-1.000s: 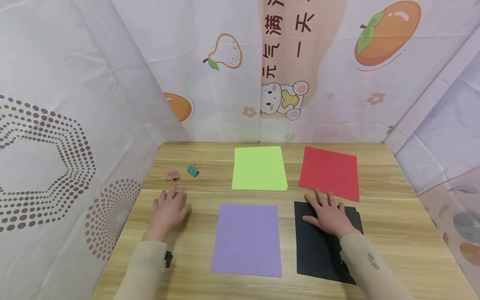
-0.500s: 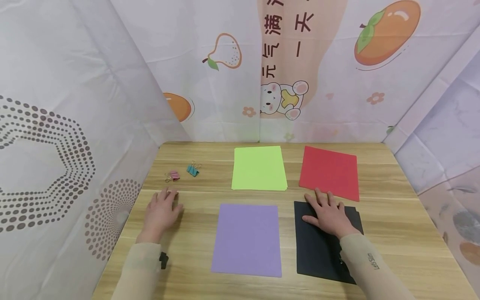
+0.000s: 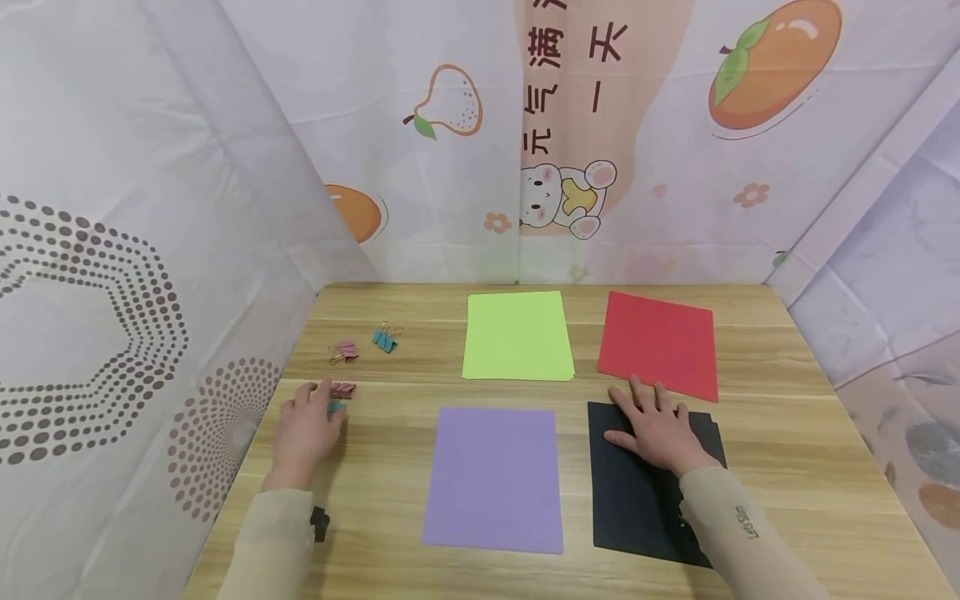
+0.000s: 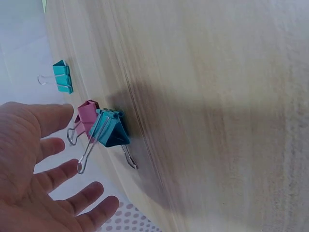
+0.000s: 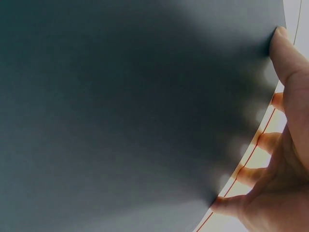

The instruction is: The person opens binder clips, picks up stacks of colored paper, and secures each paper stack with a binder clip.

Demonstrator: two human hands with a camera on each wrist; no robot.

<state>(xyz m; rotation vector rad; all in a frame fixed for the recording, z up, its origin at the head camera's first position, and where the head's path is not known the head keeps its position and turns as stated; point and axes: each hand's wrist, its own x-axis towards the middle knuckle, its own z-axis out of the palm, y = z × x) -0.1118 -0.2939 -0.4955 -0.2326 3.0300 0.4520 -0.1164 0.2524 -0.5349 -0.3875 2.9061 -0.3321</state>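
Observation:
My left hand (image 3: 303,429) is at the left of the table, its fingers relaxed and apart in the left wrist view. Beside its fingertips are a pink binder clip (image 3: 343,390) and a teal binder clip (image 3: 337,406), the latter partly hidden by the hand. The near teal clip (image 4: 110,128) shows its wire handles close to the fingers in the left wrist view. My right hand (image 3: 660,435) rests with spread fingers on the black paper sheets (image 3: 626,500), its longest fingertips right at the near edge of the red paper (image 3: 660,342).
Another pink binder clip (image 3: 347,350) and a teal one (image 3: 385,340) lie farther back on the left. Light green sheets (image 3: 517,333) are at the back middle, with a purple sheet (image 3: 493,479) in front of them. Printed curtains (image 3: 450,225) border the wooden table (image 3: 795,467).
My left hand has drawn back toward the lower left, and a pink and a teal binder clip now show beside its fingertips. The right hand has stayed in place on the black sheets.

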